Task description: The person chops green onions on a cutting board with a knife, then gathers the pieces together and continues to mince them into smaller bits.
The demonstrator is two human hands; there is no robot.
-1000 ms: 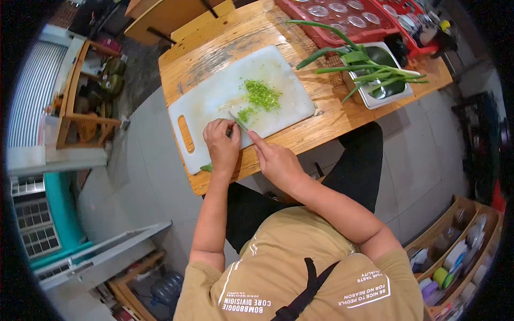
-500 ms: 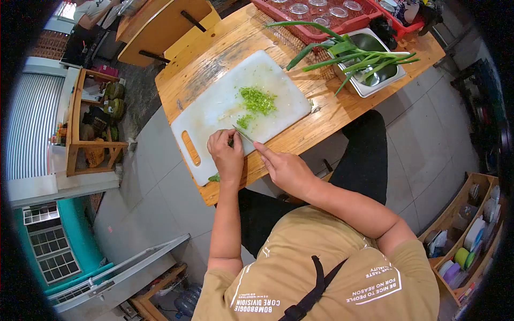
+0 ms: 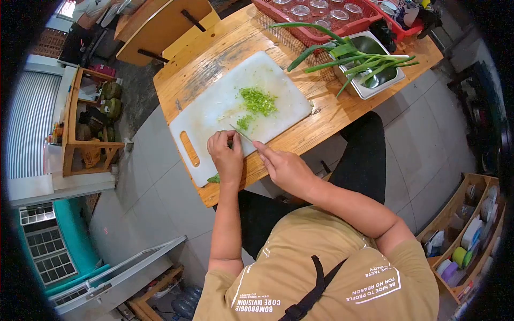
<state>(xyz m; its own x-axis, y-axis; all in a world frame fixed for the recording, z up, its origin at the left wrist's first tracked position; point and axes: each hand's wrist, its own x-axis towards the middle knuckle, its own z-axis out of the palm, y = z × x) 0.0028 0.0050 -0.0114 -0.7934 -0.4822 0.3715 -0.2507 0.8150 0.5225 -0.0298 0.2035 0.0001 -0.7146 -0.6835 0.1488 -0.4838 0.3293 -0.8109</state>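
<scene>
My right hand (image 3: 281,163) grips a knife (image 3: 242,134), its blade resting low over the near side of the white cutting board (image 3: 214,109). Just left of the blade, the curled fingers of my left hand (image 3: 226,152) hold green onion stalks (image 3: 214,178) against the board; a leafy end shows below the wrist, and most of the bunch is hidden under the hand. Chopped green onion (image 3: 258,100) lies in a loose pile beyond the blade, with a smaller heap close to the knife tip.
At the table's right end, whole green onions (image 3: 369,60) lie across a steel container (image 3: 397,79). Behind it stands a red crate (image 3: 300,33) of upturned glasses. A folded wooden chair (image 3: 160,32) touches the far left side. Another person (image 3: 88,13) is at upper left.
The knife blade has shifted very slightly by the left fingers. Both hands stay almost in place, and the whole view has moved a little.
</scene>
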